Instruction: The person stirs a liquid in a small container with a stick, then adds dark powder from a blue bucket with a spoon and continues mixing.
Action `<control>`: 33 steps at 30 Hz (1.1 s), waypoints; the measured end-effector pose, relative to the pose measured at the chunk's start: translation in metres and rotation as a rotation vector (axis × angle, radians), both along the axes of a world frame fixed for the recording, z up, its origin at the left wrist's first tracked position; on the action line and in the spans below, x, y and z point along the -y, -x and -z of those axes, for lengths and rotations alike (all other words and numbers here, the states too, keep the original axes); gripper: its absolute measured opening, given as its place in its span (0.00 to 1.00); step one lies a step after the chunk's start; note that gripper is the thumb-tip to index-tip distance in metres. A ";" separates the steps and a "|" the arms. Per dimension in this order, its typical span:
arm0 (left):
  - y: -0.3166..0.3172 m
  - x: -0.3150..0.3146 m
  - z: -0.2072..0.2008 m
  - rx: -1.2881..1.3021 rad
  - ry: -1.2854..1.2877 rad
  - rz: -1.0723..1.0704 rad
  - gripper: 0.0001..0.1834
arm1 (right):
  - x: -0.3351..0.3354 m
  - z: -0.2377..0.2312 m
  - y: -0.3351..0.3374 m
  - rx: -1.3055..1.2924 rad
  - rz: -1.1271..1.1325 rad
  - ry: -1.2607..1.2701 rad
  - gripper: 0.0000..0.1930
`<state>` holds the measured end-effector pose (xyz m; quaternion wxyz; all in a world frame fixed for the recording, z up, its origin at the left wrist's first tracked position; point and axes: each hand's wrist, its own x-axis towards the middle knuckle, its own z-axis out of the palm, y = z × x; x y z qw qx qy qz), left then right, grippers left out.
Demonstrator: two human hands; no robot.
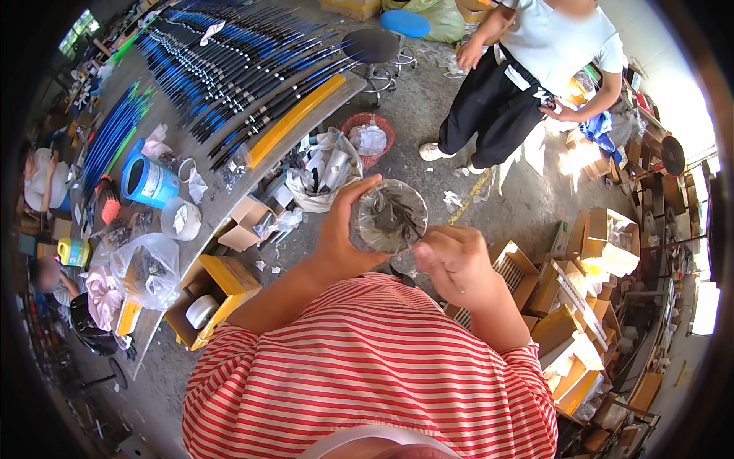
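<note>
In front of my chest, my left hand (344, 237) wraps round a round, see-through plastic cup (391, 216) with its mouth tipped up towards me. Something dark greenish-grey shows inside it, too unclear to name. My right hand (455, 258) is closed in a pinch at the cup's lower right rim, thumb against the edge. Whatever its fingers hold, if anything, is hidden.
A long table (298, 115) on the left carries rows of black and blue fishing rods (237, 73) and a blue bucket (149, 182). Cardboard boxes (604, 237) crowd the right. A person (527, 84) stands ahead, near a red basket (368, 139) and stools.
</note>
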<state>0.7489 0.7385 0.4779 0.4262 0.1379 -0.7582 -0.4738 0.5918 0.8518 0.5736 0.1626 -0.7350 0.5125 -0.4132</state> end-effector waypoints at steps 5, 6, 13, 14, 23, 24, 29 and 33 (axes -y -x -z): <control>0.002 -0.001 0.000 -0.060 0.008 -0.072 0.47 | -0.004 -0.006 0.003 -0.008 -0.032 -0.034 0.10; 0.002 -0.002 0.000 -0.070 -0.003 -0.066 0.47 | -0.005 -0.007 0.003 0.028 -0.005 -0.015 0.10; -0.001 0.002 0.002 -0.009 0.044 -0.042 0.49 | -0.008 -0.005 0.005 -0.027 -0.058 -0.068 0.08; 0.001 0.001 0.000 -0.034 0.046 -0.046 0.48 | -0.009 -0.007 0.003 0.051 -0.012 -0.071 0.08; 0.001 -0.001 0.005 -0.019 -0.031 0.005 0.48 | -0.003 -0.007 -0.001 0.012 -0.013 -0.036 0.11; 0.001 -0.001 0.003 -0.007 -0.012 0.044 0.49 | 0.000 -0.004 -0.001 -0.007 -0.017 -0.020 0.11; 0.003 -0.002 0.002 -0.059 -0.022 -0.051 0.46 | -0.006 -0.005 0.003 0.019 -0.048 -0.092 0.11; 0.005 -0.003 -0.001 -0.038 -0.024 -0.029 0.47 | 0.004 -0.005 -0.001 0.006 -0.027 -0.025 0.12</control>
